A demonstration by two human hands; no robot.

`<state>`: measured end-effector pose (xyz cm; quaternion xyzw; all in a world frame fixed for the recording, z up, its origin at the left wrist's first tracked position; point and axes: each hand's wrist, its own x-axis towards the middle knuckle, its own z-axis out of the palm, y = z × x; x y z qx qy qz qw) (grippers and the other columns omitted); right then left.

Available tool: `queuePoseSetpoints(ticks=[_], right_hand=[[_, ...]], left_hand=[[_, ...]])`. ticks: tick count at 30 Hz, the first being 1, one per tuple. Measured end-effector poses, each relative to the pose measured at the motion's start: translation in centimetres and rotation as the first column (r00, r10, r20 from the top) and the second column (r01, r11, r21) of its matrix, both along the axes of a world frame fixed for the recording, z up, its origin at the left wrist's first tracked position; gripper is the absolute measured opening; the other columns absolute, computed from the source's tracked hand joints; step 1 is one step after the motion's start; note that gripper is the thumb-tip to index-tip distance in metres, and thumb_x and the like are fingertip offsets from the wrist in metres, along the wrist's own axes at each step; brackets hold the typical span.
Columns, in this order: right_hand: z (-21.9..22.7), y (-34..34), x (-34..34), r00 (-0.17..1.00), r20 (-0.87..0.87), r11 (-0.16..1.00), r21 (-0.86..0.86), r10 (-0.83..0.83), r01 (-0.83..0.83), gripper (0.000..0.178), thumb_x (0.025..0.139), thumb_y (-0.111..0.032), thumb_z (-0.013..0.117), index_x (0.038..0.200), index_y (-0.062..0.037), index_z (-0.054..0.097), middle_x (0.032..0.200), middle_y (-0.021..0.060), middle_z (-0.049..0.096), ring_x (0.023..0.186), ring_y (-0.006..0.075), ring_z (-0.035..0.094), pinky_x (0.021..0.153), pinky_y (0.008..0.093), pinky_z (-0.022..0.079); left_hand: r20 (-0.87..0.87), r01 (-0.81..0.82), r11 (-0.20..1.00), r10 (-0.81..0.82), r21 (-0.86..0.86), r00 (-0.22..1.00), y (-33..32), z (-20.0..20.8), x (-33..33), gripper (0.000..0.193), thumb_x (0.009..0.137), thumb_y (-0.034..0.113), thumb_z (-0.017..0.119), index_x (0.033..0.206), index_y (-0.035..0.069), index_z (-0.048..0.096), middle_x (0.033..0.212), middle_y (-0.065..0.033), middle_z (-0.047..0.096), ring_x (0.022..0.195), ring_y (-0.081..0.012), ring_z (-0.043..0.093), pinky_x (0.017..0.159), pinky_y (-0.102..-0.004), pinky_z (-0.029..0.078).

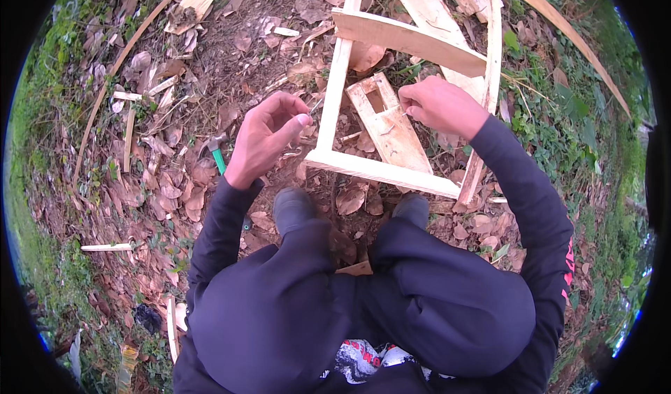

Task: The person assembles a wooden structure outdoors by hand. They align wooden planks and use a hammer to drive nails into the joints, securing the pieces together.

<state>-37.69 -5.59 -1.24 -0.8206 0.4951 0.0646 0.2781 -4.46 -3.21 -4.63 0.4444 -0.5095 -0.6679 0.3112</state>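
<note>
My left hand (268, 134) is closed in a pinch on a thin nail (316, 106), just left of a pale wooden frame (333, 93). Inside the frame, my right hand (442, 105) pinches what looks like another nail (405, 112). Below its fingertips lies a short wooden piece (398, 141) with a rectangular opening and a few loose nails on its face. The frame lies on the ground in front of my shoes, with a crosspiece (412, 42) farther off and a near rail (384, 173). Beside my left wrist is a hammer (217, 158) with a green handle, partly hidden by my arm.
Dry leaves and soil cover the ground, with green plants on both sides. Wood offcuts (128, 139) and a thin stick (106, 247) are scattered at left. More planks (430, 6) lie beyond the crosspiece. My shoes (292, 209) are close to the near rail.
</note>
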Motion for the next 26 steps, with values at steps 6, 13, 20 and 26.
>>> queuePoseSetpoints(ticks=[6,13,20,26], right_hand=[[-5.2,-0.3,1.5,0.994,0.105,0.988,-0.147,-0.023,0.038,0.017,0.085,-0.006,0.059,0.101,-0.0007,0.062,0.089,0.0211,0.065,0.092,0.04,0.063,0.081,0.0503,0.051],[-1.1,0.7,2.1,0.98,0.193,0.98,-0.179,-0.052,0.087,0.03,0.089,-0.012,0.065,0.117,-0.0003,0.06,0.098,0.0173,0.066,0.095,0.0351,0.065,0.087,0.0445,0.051],[6.0,5.6,7.8,0.596,0.553,0.807,0.48,-0.582,0.344,0.023,0.098,-0.01,0.063,0.119,0.0,0.061,0.094,0.004,0.06,0.086,0.0116,0.059,0.079,0.0258,0.049],[6.2,6.5,6.6,0.603,0.579,0.802,0.568,-0.549,0.186,0.02,0.095,-0.018,0.07,0.104,-0.0032,0.06,0.094,0.0025,0.056,0.089,0.0103,0.058,0.081,0.025,0.049]], left_hand=[[-0.015,-0.035,0.996,0.036,0.077,0.999,0.9,-0.7,1.1,0.015,0.097,0.011,0.067,0.107,0.001,0.062,0.095,-0.0041,0.068,0.077,-0.0065,0.06,0.069,-0.0219,0.05],[0.007,-0.085,0.988,0.085,0.132,0.996,0.8,-1.0,3.1,0.014,0.096,0.008,0.067,0.107,0.002,0.06,0.095,-0.0054,0.068,0.079,-0.0074,0.062,0.068,-0.0221,0.053],[-0.509,0.098,0.975,0.017,0.199,0.86,4.3,1.9,-3.6,0.019,0.093,0.002,0.07,0.1,0.002,0.052,0.093,-0.0074,0.068,0.081,-0.0141,0.07,0.07,-0.0257,0.059],[-0.644,0.184,0.963,-0.013,0.199,0.765,6.5,2.0,-5.5,0.023,0.092,0.006,0.072,0.099,0.001,0.051,0.091,-0.0104,0.069,0.077,-0.0141,0.072,0.067,-0.0245,0.058]])
